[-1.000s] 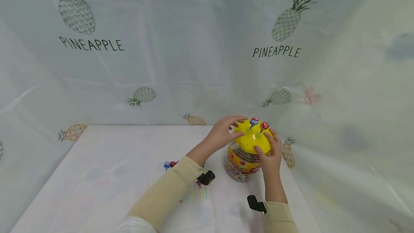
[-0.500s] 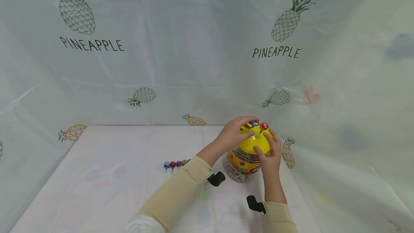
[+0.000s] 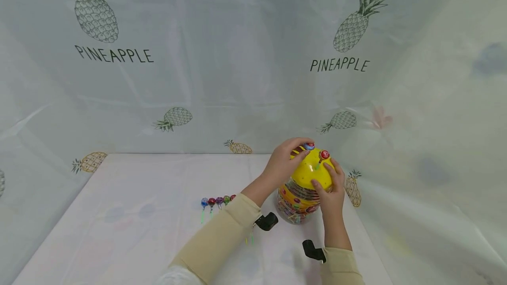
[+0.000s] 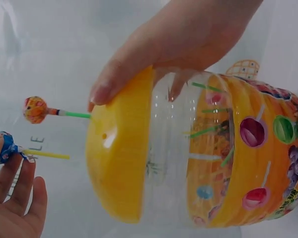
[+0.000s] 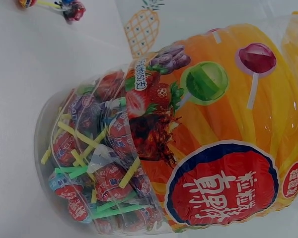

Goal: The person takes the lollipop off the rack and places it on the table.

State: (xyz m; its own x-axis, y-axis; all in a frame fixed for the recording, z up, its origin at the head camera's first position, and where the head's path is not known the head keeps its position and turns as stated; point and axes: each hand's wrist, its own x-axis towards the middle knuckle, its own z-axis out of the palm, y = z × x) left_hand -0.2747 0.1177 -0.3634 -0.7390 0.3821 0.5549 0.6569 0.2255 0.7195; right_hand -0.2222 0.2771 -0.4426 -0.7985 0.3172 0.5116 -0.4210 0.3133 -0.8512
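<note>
A clear plastic jar point(image 3: 291, 208) of lollipops, with an orange-yellow fruit label, stands upright on the table. Its domed yellow lid point(image 3: 310, 174) has small holes. One red-and-orange lollipop point(image 4: 36, 110) stands in the lid by its green stick. My left hand point(image 3: 280, 162) pinches the head of a blue lollipop point(image 4: 8, 148) above the lid. In the left wrist view, the tip of its yellow stick is apart from the lid. My right hand point(image 3: 332, 188) holds the lid's right side, its thumb on the near side.
A row of lollipops point(image 3: 211, 201) lies on the white table point(image 3: 130, 197), left of the jar and partly hidden by my left sleeve point(image 3: 222, 236). Pineapple-printed sheeting point(image 3: 245, 78) hangs behind and at the sides.
My left hand has moved right to the blue lollipop standing in the lid, pinched its head and raised it off. My right hand has stayed on the lid.
</note>
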